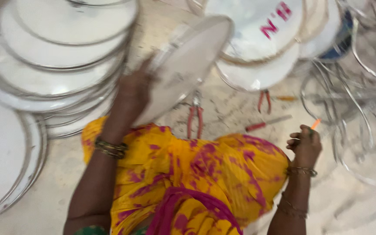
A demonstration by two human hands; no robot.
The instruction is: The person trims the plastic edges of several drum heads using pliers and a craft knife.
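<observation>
My left hand (pixel 135 89) grips a round white disc with a metal rim (pixel 183 65), held tilted above the floor in front of my knees. My right hand (pixel 305 143) is closed around a small orange-tipped stick (pixel 315 124), low at the right. Yellow and pink cloth (pixel 188 169) covers my lap between the arms. The picture is blurred by motion.
A stack of white rimmed discs (pixel 57 56) leans at the left, and more discs (pixel 257 39) lie at the top right. Red-handled pliers (pixel 195 119), a second pair (pixel 264 101) and a red-handled tool (pixel 267 123) lie on the floor. Loose metal hoops (pixel 353 104) pile at the right.
</observation>
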